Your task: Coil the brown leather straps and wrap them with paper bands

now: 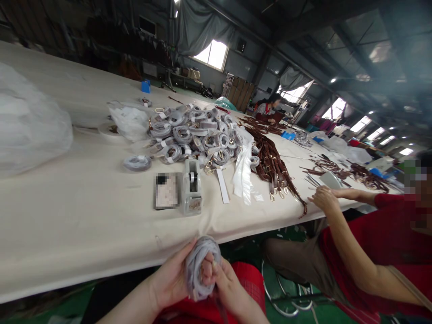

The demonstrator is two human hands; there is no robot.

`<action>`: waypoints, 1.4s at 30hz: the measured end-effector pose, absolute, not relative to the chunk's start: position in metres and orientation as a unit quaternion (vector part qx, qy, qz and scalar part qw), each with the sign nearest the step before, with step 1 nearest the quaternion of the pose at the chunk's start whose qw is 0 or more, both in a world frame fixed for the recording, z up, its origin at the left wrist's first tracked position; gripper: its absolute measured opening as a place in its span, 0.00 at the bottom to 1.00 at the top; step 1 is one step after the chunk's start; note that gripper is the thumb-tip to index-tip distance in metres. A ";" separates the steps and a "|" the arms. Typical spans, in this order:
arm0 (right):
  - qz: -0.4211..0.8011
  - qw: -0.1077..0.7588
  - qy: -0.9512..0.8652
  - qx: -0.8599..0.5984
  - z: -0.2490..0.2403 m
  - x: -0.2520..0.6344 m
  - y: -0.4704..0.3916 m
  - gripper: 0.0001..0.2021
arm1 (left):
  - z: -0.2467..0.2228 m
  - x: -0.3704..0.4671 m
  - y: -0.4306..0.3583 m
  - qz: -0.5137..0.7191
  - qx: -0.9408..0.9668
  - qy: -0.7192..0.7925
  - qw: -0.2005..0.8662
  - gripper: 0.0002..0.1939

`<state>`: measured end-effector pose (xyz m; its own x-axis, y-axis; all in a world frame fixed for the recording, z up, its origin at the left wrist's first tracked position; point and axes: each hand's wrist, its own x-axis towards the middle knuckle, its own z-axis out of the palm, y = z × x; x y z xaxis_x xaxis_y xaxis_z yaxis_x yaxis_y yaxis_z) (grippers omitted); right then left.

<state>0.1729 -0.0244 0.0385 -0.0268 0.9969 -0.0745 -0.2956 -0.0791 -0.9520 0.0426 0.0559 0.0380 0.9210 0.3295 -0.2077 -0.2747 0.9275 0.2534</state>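
A coiled strap in greyish clear wrapping [193, 275] is held between both hands above my lap, just off the table's front edge. My left hand [173, 273] wraps round the coil's left side. My right hand [225, 280] grips its right side, with fingers curled through the middle of the ring. On the table ahead lies a large heap of similar wrapped coils [199, 130], some with gold clips and white labels. Nearer me stands a tape dispenser [192, 191], with a white paper strip [222, 186] to its right.
Brown straps with gold clasps [273, 166] lie right of the heap beside clear plastic sleeves [243, 173]. A co-worker's hands [326, 198] are at the table on the right. A big plastic bag [32, 121] stands left. Another person [266, 108] sits farther back.
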 end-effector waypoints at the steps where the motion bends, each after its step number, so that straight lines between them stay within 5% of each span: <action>1: 0.601 0.549 -0.386 -0.434 0.040 0.173 -0.025 0.22 | 0.034 0.042 0.054 0.155 0.104 0.120 0.975 0.26; 8: 0.659 0.580 -0.276 -0.392 0.027 0.170 -0.031 0.23 | 0.020 0.041 0.049 0.102 0.054 0.094 0.989 0.25; 20: 0.648 0.472 -0.461 -0.382 0.055 0.192 -0.042 0.25 | 0.036 0.037 0.035 0.085 0.143 0.125 0.978 0.26; 31: 0.597 0.482 -0.458 -0.449 0.043 0.209 -0.051 0.27 | 0.048 0.038 0.029 0.215 0.247 0.312 0.892 0.20; 38: 0.458 0.128 -0.663 -0.579 0.063 0.227 -0.044 0.17 | 0.042 0.028 0.049 0.092 0.656 0.261 0.702 0.24; 42: 0.437 0.145 -0.648 -0.607 0.059 0.223 -0.040 0.15 | 0.042 0.034 0.048 0.072 0.761 0.261 0.589 0.15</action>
<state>0.2227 -0.0399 0.0592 -0.2217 0.9134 -0.3414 0.6598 -0.1173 -0.7423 0.0340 0.0480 0.0417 0.8530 0.4826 -0.1988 0.3134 -0.1689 0.9345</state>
